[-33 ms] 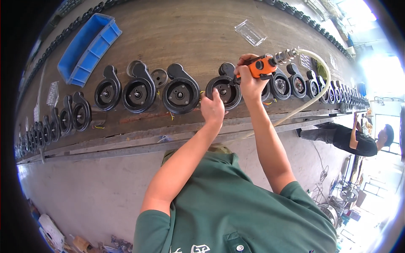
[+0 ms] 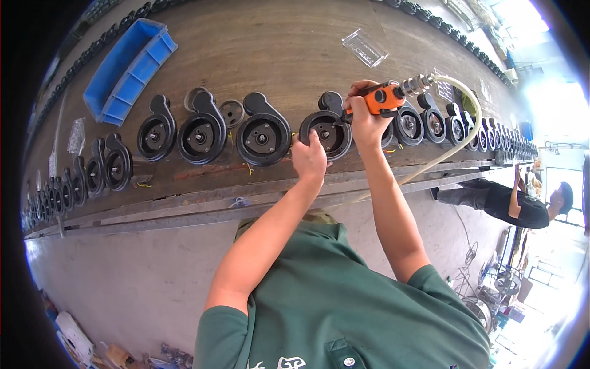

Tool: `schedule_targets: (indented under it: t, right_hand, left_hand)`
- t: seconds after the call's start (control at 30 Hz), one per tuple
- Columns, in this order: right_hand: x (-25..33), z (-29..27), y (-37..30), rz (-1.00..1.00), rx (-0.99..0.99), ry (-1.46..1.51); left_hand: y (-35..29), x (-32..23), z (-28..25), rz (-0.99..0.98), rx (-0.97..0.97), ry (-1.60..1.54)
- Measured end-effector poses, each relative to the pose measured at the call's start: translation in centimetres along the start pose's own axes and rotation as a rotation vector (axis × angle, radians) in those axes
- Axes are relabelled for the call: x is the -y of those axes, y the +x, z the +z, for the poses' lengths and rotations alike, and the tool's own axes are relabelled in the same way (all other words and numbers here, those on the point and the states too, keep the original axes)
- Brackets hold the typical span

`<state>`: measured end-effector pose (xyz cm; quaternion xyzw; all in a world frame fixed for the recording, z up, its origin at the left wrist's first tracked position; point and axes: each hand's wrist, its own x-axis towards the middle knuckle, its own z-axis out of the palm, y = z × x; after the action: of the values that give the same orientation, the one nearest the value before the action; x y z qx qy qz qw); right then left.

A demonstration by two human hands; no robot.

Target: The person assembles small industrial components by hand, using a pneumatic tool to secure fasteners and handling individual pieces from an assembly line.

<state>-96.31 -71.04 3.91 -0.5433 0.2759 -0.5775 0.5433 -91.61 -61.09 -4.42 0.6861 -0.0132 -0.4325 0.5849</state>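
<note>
My left hand [image 2: 309, 157] is closed on the near left rim of a black snail-shaped blower housing [image 2: 337, 142], its thumb over the edge. The housing lies open side up, with a round plate and a small shaft in its middle. Wrapped in my right hand [image 2: 367, 125] is an orange air tool [image 2: 380, 98], held over the housing's right side. Its black front end points left, close to the housing's spout; whether it touches, I cannot tell. A pale air hose [image 2: 477, 114] runs from the metal coupling [image 2: 416, 85] at its back.
Similar black blower housings [image 2: 263, 139] line the wooden table [image 2: 264, 49] on both sides. At the back left stands a blue bin [image 2: 136, 74]. A clear plastic piece [image 2: 365, 48] lies at the back. Another person [image 2: 513, 200] is by the table at the far right.
</note>
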Motion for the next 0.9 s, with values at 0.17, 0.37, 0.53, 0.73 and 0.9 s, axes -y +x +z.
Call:
schedule_targets:
  t: [0.17, 0.37, 0.53, 0.73, 0.9]
  right_hand:
    - [-0.3, -0.8, 0.2, 0.011, -0.015, 0.002]
    - [-0.6, -1.0, 0.1, -0.002, 0.027, -0.002]
    - [-0.9, -1.3, 0.0, 0.025, 0.103, -0.041]
    - [-1.9, -1.5, -0.6, 0.003, 0.097, -0.027]
    - [-1.6, -1.0, -0.5, -0.05, 0.088, -0.114]
  left_hand:
    - [-0.5, -1.1, 0.1, -0.017, -0.034, 0.008]
    - [-0.3, -1.1, 0.1, -0.038, -0.03, -0.009]
    - [-0.5, -1.1, 0.1, -0.042, -0.037, -0.02]
    - [-0.3, -0.6, 0.3, -0.001, -0.04, -0.005]
    - [1.1, 1.0, 0.6, 0.086, -0.064, 0.027]
